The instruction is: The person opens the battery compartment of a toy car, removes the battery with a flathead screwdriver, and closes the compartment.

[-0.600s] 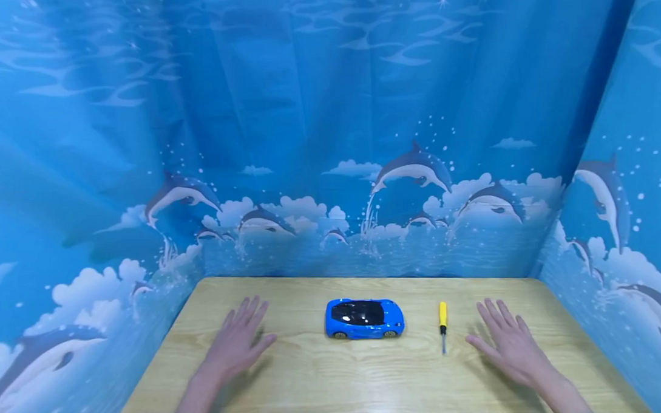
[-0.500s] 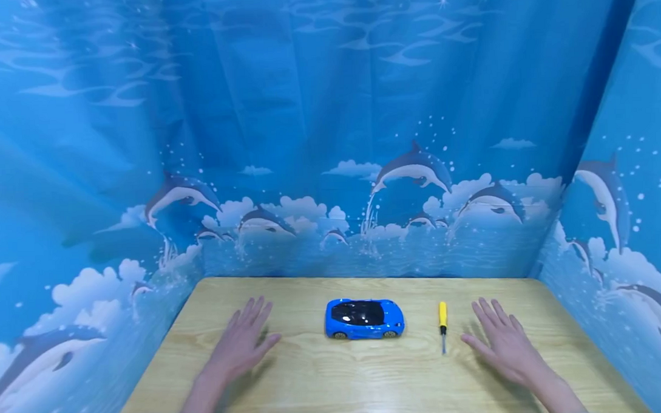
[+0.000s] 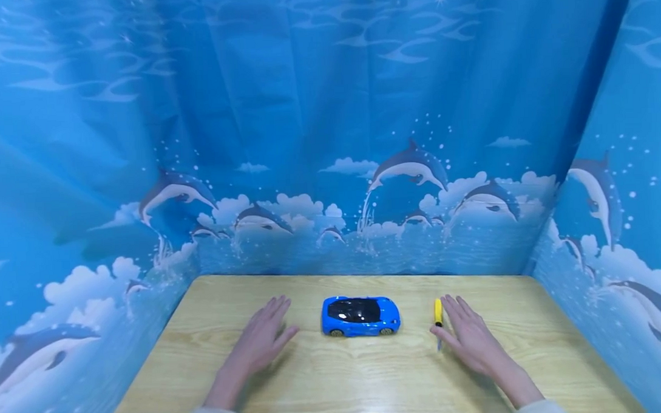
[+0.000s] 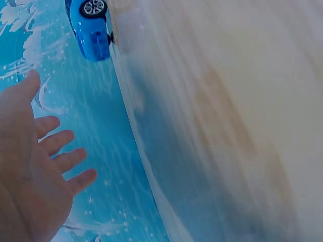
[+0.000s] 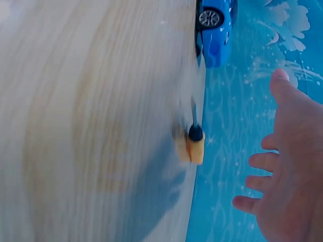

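Observation:
A blue toy car [image 3: 360,316] with a black roof stands on the wooden table, its nose toward the right in the head view. To its right lies a small screwdriver [image 3: 438,313] with a yellow handle, its thin shaft pointing toward the person. My left hand [image 3: 261,339], fingers extended and thumb spread, is left of the car and holds nothing. My right hand [image 3: 469,338] hovers just right of the screwdriver; its thumb overlaps the shaft in the head view. In the right wrist view the right hand [image 5: 290,166] has spread fingers, apart from the screwdriver [image 5: 196,143].
The light wooden table [image 3: 336,376] has a rounded far edge. A blue curtain [image 3: 328,140] printed with dolphins and clouds hangs behind it and along both sides.
Both hands have moved inward: the left toward the car, the right leftward to the screwdriver. The car and screwdriver stay put on the table; the head view has shifted slightly.

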The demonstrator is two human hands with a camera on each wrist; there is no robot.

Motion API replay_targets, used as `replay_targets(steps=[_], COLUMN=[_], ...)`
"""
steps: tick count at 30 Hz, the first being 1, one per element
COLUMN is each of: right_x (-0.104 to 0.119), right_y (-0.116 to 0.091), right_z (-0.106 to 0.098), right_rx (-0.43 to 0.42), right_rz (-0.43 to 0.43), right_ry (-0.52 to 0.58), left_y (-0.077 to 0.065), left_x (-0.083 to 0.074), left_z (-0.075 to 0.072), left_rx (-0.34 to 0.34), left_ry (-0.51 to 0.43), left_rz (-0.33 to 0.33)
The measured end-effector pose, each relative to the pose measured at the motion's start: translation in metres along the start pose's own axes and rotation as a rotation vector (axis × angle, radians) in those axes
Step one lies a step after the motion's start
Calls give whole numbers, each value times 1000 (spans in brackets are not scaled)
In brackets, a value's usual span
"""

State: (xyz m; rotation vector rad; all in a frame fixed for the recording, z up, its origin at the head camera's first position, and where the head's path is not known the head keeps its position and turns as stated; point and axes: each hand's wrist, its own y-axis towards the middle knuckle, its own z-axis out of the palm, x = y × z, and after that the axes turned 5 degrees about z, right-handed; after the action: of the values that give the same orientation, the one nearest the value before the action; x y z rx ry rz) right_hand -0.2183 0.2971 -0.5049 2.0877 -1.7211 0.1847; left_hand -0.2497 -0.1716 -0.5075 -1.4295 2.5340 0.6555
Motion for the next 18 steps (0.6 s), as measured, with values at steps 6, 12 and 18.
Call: replay_targets(steps=[6, 12, 18], right_x=[19, 36, 49], right_y=[6, 14, 24], right_z=[9, 20, 29], right_rx=[-15, 13, 60], right_rz=[-15, -12, 0], right_ry=[32, 67, 116], left_y=[13, 28, 35], left_x=[-16, -32, -40], left_z=[9, 22, 33], left_rx=[-7, 4, -13], left_ry=[-28, -86, -149], left_rz=[3, -6, -46])
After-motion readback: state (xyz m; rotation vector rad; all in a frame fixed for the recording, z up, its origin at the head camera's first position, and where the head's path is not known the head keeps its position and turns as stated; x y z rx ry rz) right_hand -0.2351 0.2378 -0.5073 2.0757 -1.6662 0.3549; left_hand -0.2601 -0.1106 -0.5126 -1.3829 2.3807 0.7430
